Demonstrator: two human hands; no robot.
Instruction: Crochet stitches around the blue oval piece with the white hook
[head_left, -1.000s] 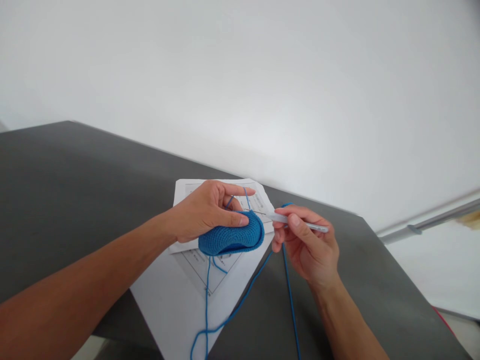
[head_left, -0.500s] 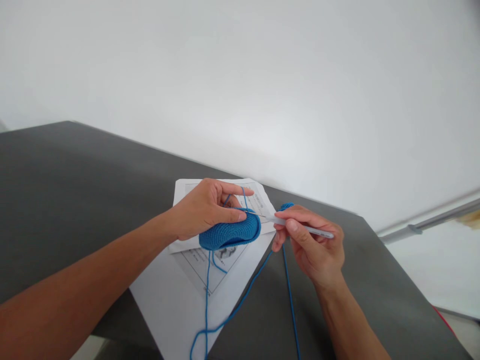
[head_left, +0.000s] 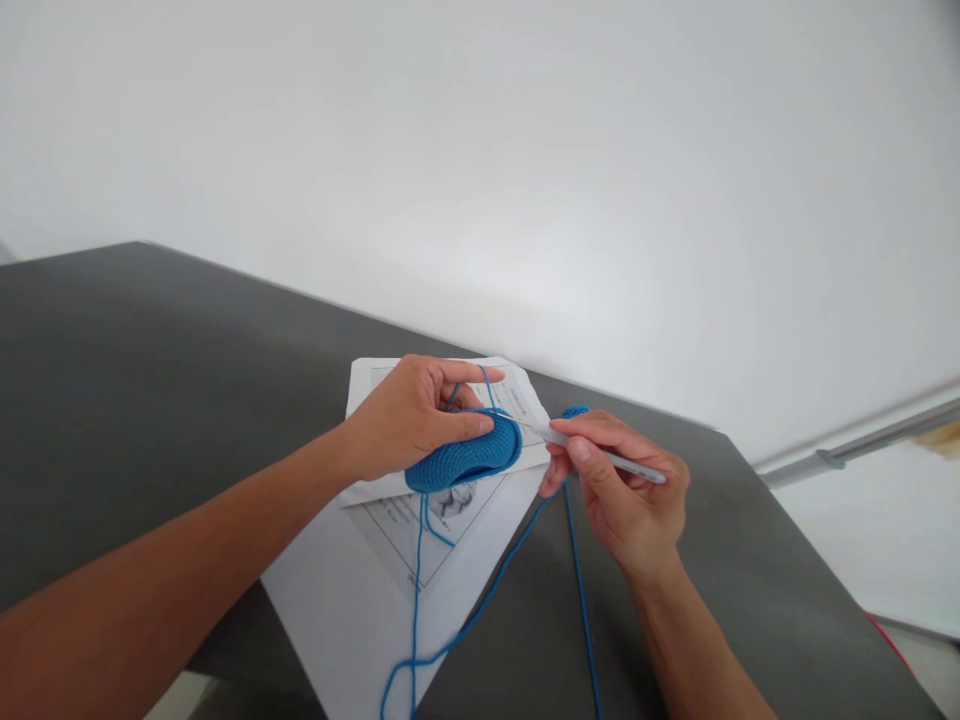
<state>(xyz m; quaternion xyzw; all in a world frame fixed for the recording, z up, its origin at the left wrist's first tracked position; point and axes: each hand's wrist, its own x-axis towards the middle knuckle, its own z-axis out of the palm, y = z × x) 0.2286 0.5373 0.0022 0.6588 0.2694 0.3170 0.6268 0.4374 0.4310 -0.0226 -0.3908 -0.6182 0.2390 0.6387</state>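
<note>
My left hand pinches a blue crochet piece, oval and curved, between thumb and fingers. Blue yarn loops over its stretched index finger and runs down to the piece's upper edge. In my right hand is a crochet hook with a pale grey handle, gripped like a pen. The hook's thin metal shaft points left and its tip meets the upper edge of the piece, near my left thumb; the very tip is hard to make out. Yarn tails hang below the piece.
Printed paper sheets lie under my hands on the dark grey table. More blue yarn shows behind my right hand, and strands trail toward the front edge. A white wall rises behind the table; a metal rail is at right.
The crochet piece has shifted slightly up and tilted in my left hand. The hook has moved a little, its tip staying at the piece's upper edge.
</note>
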